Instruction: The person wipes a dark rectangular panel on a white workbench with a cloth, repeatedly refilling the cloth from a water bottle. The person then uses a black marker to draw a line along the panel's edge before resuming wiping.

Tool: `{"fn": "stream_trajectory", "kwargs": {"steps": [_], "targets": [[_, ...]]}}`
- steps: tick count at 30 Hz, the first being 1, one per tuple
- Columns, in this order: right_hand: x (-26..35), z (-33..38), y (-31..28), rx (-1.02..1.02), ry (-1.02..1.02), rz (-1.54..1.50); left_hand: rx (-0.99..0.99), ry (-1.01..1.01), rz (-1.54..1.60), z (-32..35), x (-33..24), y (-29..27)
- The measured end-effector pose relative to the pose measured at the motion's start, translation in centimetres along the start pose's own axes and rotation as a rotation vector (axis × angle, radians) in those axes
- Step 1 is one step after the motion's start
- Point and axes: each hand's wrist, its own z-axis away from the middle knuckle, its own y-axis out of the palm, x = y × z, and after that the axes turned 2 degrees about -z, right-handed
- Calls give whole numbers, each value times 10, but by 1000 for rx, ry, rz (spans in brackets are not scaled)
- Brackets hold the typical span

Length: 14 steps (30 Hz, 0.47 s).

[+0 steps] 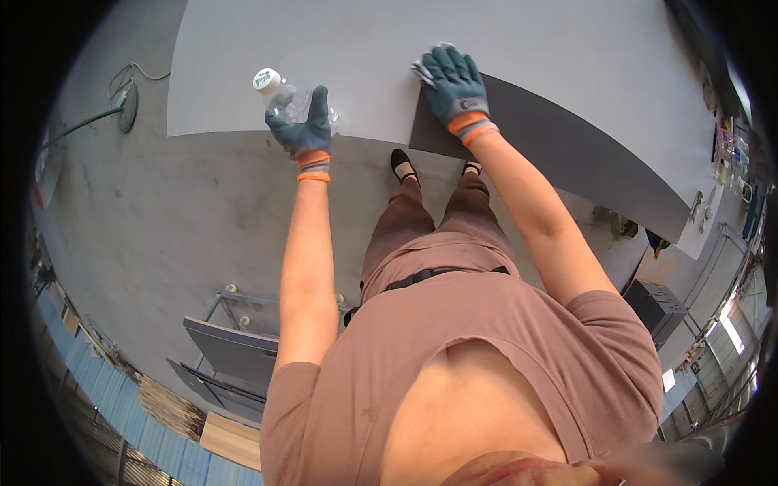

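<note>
Closest to the camera is the person's own body: a dusty-pink short-sleeved shirt (454,356) and matching trousers (421,227), with black shoes (401,164) planted on the grey concrete floor (178,211). Both bare forearms reach away from the body towards a large pale grey flat panel (486,57).

The left hand (305,125), in a grey-blue work glove with an orange cuff, is curled shut around a clear plastic bottle with a white cap (279,95). The bottle is tilted, cap pointing up and to the left, and hangs over the near edge of the panel.

The right hand (455,87), gloved the same way, lies with fingers spread almost flat, pressing a small crumpled whitish cloth (425,71) down onto the panel, right where the pale surface meets a dark grey strip (567,154) along its edge. Only a bit of the cloth shows past the fingertips.

Off to the lower left stands a grey metal rack (231,348) holding dark sheets. Further out on the left, a green hose (81,123) runs to a round disc on the floor.
</note>
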Motion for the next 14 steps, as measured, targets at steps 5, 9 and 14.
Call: {"fn": "stream_trajectory", "kwargs": {"steps": [5,9,14], "targets": [[-7,10,-10,75,31,32,27,-3,17,-2,-4,4],[11,-14,-2,128,8,54,71,-10,-19,-3,-7,3],[-30,20,-14,219,-14,147,76,-7,20,-2,1,1]]}}
